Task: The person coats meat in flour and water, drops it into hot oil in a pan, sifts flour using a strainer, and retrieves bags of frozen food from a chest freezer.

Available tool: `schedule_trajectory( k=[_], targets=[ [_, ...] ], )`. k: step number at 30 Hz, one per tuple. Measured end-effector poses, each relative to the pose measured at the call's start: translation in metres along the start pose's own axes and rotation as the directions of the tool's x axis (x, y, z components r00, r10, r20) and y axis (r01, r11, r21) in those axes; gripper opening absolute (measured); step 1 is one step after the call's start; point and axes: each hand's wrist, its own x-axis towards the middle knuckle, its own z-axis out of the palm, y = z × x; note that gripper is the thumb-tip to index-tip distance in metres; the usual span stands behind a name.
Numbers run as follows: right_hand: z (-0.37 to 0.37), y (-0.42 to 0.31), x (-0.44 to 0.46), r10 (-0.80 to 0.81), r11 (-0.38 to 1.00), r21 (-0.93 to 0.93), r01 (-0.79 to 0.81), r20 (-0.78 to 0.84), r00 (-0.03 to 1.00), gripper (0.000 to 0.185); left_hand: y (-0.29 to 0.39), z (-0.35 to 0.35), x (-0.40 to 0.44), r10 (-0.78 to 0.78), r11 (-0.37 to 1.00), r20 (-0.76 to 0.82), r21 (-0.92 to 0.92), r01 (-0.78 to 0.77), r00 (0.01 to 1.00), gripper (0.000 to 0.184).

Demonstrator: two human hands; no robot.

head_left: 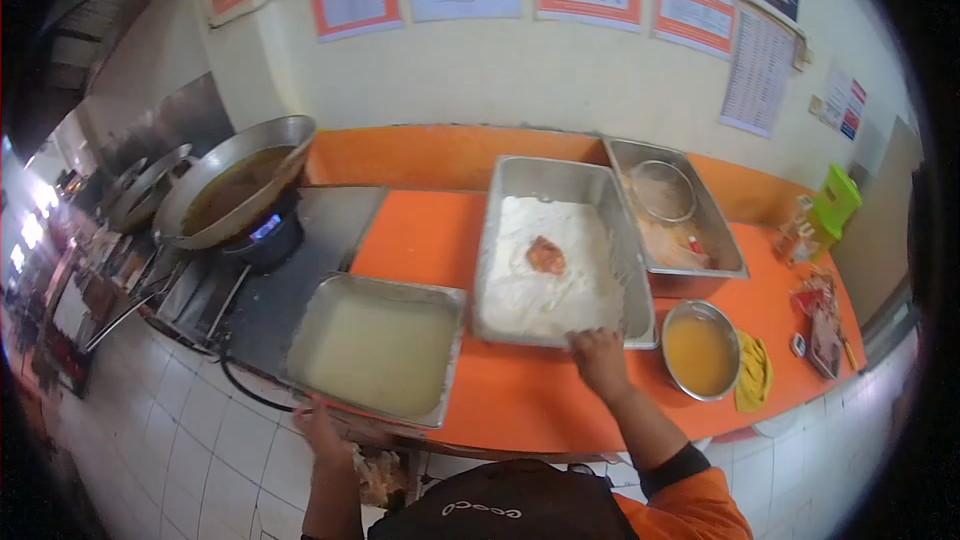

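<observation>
A deep metal tray [640, 285] holds white flour [575, 295], with one reddish-brown piece of food [546, 255] lying on it. My right hand [600, 362] is at this tray's front rim, its fingers curled over the edge. To the left, a shallower metal tray [458, 350] contains pale, cloudy liquid [375, 345]. My left hand [320, 428] is just below the front left part of that tray; its fingers are too small and blurred to read. A metal bowl of yellow-orange liquid [700, 352] is right of my right hand.
At the left, a large wok [178, 218] of dark oil sits over a lit burner [268, 230]. Another metal tray [738, 265] holds a round strainer [663, 192]. A yellow cloth [753, 372], a plastic-wrapped item [825, 325] and a green container [836, 200] are on the right.
</observation>
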Motion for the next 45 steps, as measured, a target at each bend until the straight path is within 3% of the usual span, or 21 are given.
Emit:
schedule_trajectory(
  k=[1,2,5,7,8,10,12,15,20,22,24,30,32,33,34,35,36,37,39,42,45],
  targets=[
    [-0.01,-0.007,-0.018,-0.018,1.0,0.001,0.018,0.037,0.999,0.019,-0.003,0.003,-0.003,0.281,0.96,0.072,0.003,-0.281,0.957,0.029],
    [-0.018,-0.014,-0.034,-0.041,0.999,0.037,0.039,0.048,0.998,0.02,-0.006,0.006,-0.004,0.538,0.841,0.141,-0.022,-0.541,0.831,0.029],
    [-0.045,-0.031,-0.077,-0.107,0.982,0.166,0.09,0.095,0.99,0.023,-0.005,0.031,-0.025,0.665,0.519,0.613,0.033,-0.854,0.427,0.028],
    [-0.058,-0.039,-0.094,-0.143,0.966,0.231,0.112,0.118,0.983,0.025,0.01,0.062,-0.062,0.437,0.191,0.898,-0.036,-0.981,0.052,0.038],
    [-0.061,-0.042,-0.101,-0.153,0.961,0.252,0.117,0.126,0.98,0.025,0.01,0.081,-0.076,0.246,0.144,0.964,-0.134,-0.98,-0.096,0.035],
    [-0.066,-0.046,-0.108,-0.167,0.94,0.324,0.11,0.157,0.973,0.026,0.004,0.11,-0.1,-0.145,0.061,0.935,-0.319,-0.946,-0.324,0.029],
    [-0.066,-0.046,-0.108,-0.185,0.903,0.418,0.098,0.175,0.967,0.026,-0.013,0.131,-0.112,-0.499,-0.006,0.754,-0.496,-0.868,-0.427,0.022],
    [-0.079,-0.047,-0.099,-0.221,0.876,0.469,0.112,0.184,0.958,0.025,-0.045,0.155,-0.112,-0.739,-0.311,0.612,-0.68,-0.664,-0.281,0.009],
    [-0.102,-0.024,-0.065,-0.098,0.848,0.52,0.103,-0.038,0.995,0.021,-0.026,0.2,-0.119,-0.6,-0.033,0.733,-0.424,-0.905,-0.322,0.006],
    [-0.123,-0.025,-0.046,0.029,0.795,0.602,-0.075,0.087,0.996,0.024,0.001,0.213,-0.137,-0.549,0.074,0.782,-0.307,-0.949,-0.296,0.008],
    [-0.129,-0.029,-0.026,0.103,0.772,0.611,-0.177,0.155,0.983,0.036,0.013,0.219,-0.148,-0.531,0.081,0.799,-0.282,-0.956,-0.281,0.008],
    [-0.083,-0.028,0.015,-0.088,0.852,0.521,-0.05,0.237,0.968,0.027,0.039,0.224,-0.17,-0.482,0.013,0.819,-0.35,-0.937,-0.312,0.014],
    [-0.083,-0.027,0.028,-0.005,0.916,0.394,-0.077,0.204,0.979,0.02,0.053,0.217,-0.17,-0.393,0.121,0.864,-0.29,-0.949,-0.314,0.025],
    [-0.083,-0.026,0.036,-0.025,0.935,0.354,-0.031,0.153,0.988,0.018,0.053,0.21,-0.161,-0.348,0.069,0.879,-0.323,-0.944,-0.326,0.034],
    [-0.093,-0.028,0.042,-0.043,0.927,0.374,-0.004,0.118,0.992,0.015,0.062,0.2,-0.168,-0.326,-0.133,0.924,-0.256,-0.957,-0.202,0.031],
    [-0.092,-0.025,0.047,-0.083,0.943,0.329,0.057,0.067,0.994,0.011,0.034,0.199,-0.156,-0.134,-0.214,0.979,-0.182,-0.96,-0.156,0.024],
    [-0.08,-0.014,0.055,-0.251,0.924,0.298,0.24,-0.002,0.968,0.009,0.011,0.196,-0.148,0.197,-0.142,0.881,-0.409,-0.902,-0.43,0.018],
    [-0.086,-0.022,0.058,-0.233,0.918,0.321,0.231,-0.032,0.972,0.009,-0.008,0.191,-0.149,0.348,-0.03,0.792,-0.526,-0.85,-0.502,0.012],
    [-0.096,-0.032,0.063,-0.184,0.895,0.4,0.196,-0.068,0.981,0.008,-0.022,0.17,-0.164,0.295,-0.49,0.742,-0.424,-0.762,-0.602,0.015],
    [-0.096,-0.038,0.061,-0.119,0.866,0.477,0.151,-0.097,0.988,0.008,-0.015,0.149,-0.186,0.361,-0.466,0.797,-0.295,-0.834,-0.484,0.024],
    [-0.092,-0.039,0.063,-0.111,0.899,0.414,0.145,-0.106,0.988,0.009,0.002,0.138,-0.195,0.55,-0.322,0.684,-0.356,-0.877,-0.48,0.025]
  ],
)
